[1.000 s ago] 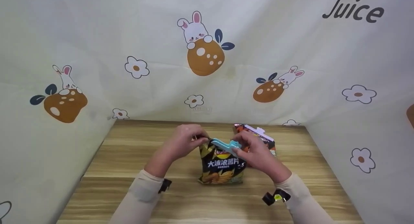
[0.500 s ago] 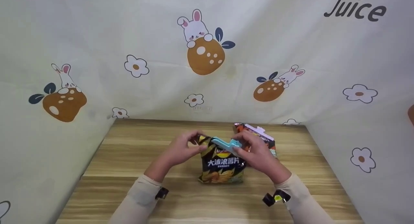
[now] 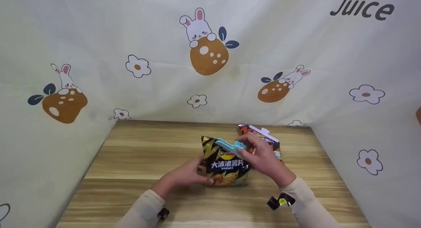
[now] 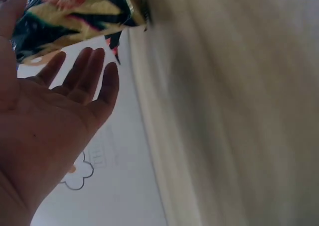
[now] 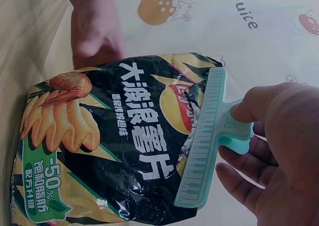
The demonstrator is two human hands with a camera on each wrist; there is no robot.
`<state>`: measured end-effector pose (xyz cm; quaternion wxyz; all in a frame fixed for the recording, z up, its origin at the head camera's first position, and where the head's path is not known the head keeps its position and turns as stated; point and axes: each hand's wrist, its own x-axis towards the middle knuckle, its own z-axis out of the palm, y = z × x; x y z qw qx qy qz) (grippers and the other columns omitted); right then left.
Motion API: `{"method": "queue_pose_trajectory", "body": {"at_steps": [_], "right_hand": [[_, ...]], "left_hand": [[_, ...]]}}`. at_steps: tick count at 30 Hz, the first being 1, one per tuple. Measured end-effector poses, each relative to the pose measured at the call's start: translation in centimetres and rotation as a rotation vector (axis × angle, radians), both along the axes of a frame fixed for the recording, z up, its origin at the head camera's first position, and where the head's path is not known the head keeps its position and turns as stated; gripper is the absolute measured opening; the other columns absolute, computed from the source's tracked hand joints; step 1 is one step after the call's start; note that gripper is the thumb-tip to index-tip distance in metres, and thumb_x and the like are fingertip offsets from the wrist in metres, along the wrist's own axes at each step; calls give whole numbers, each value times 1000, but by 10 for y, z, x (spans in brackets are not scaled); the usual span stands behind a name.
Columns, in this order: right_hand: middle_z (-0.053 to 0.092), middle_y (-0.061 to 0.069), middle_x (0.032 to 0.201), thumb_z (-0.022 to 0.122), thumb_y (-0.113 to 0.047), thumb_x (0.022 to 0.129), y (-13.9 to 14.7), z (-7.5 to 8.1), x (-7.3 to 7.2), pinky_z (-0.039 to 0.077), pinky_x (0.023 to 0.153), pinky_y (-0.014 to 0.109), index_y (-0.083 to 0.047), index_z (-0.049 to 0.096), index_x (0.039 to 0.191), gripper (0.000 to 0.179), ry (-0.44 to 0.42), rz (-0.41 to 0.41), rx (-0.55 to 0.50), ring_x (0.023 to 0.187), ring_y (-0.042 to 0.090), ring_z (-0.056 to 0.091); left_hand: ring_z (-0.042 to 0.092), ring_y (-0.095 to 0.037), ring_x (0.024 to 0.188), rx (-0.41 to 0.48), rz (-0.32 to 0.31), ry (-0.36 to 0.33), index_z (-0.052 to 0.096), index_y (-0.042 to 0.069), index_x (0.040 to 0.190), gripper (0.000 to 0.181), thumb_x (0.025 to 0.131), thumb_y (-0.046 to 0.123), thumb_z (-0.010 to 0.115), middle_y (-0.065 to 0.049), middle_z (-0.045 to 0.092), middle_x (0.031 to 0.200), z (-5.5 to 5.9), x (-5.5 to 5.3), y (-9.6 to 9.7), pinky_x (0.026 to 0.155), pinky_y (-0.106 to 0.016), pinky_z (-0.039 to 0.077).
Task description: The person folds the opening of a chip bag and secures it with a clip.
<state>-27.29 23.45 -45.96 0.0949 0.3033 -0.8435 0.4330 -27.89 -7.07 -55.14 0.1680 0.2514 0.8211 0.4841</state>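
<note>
A black and gold potato chip bag (image 3: 227, 170) stands upright on the table, its front toward me. A light-blue bag clip (image 5: 202, 146) lies across the bag's top edge, with one corner sticking out past its end. My right hand (image 3: 264, 157) pinches the clip's handles between thumb and fingers. Low beside the bag's left side is my left hand (image 3: 185, 175), the thumb near the lower front corner. In the left wrist view its fingers (image 4: 85, 74) are extended and apart from the bag; whether the thumb touches it I cannot tell.
Behind the right hand lies a red and black chip bag (image 3: 244, 130) with a lilac clip (image 3: 264, 134) along its top. The wooden table (image 3: 148, 149) ends at printed cloth walls (image 3: 158, 89) at the back and both sides.
My left hand has let go of the bag's top left corner and moved down to its lower left side. The right hand keeps its hold on the clip.
</note>
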Motion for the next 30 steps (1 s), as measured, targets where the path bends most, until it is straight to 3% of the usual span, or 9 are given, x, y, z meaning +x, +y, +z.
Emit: {"method": "queue_pose_trajectory", "body": {"at_steps": [5,10,17,24,30], "right_hand": [[65,-12,107,72,-28,103,-1,-3,-1,57,76,31,-33,68,123,21,21,1,-11,88,19,62],[67,-10,107,69,-30,104,-3,-7,-1,58,74,29,-35,66,126,22,-20,-10,-24,87,20,64],[68,-5,112,68,-22,105,-3,-11,-1,60,80,34,-34,63,131,29,-79,-20,-27,94,21,67],[68,-4,115,67,-21,106,-3,-13,-1,62,81,42,-35,62,133,31,-94,-29,-33,96,21,68],[66,-4,117,64,-23,107,-2,-14,-3,60,82,39,-35,61,135,30,-84,-30,-31,99,24,67]], "left_hand": [[60,-24,132,-6,-12,-24,44,16,155,89,80,27,92,-5,65,141,-12,3,9,118,-48,44],[63,-21,128,-14,-2,-34,49,14,153,85,80,21,92,-3,68,138,-17,4,14,116,-45,45],[68,-15,118,-49,-16,-31,60,16,144,71,81,26,91,3,72,128,-18,2,15,112,-43,50],[66,-17,121,-77,-5,-38,58,15,146,75,81,30,92,2,71,131,-16,2,16,114,-47,48],[68,-14,117,-56,-22,-43,61,16,142,68,82,30,90,3,72,128,-15,2,16,111,-43,51]]}}
